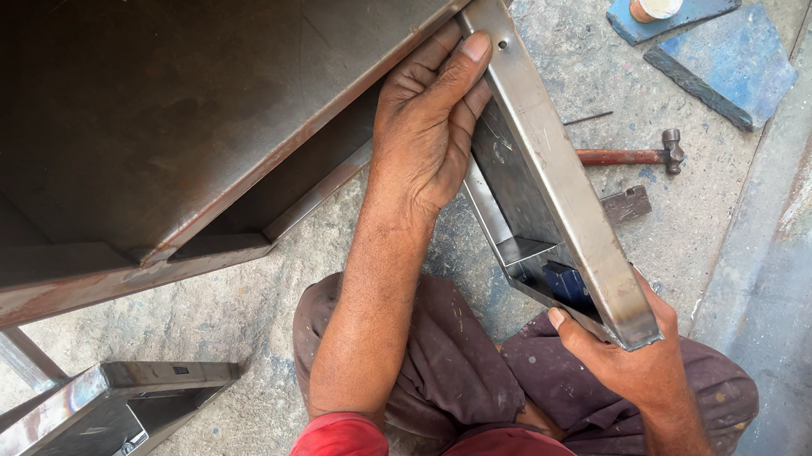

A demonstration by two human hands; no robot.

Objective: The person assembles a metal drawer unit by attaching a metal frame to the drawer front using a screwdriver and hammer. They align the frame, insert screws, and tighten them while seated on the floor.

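Currently both our left hand (430, 125) and right hand (631, 355) clamp the steel channel (552, 182); its sharp edges could cut fingers if it slips.

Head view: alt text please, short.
A seated person's left hand and right hand hold a folded steel tray against the edge of a rusty metal cabinet; a hammer lies on the concrete floor behind.
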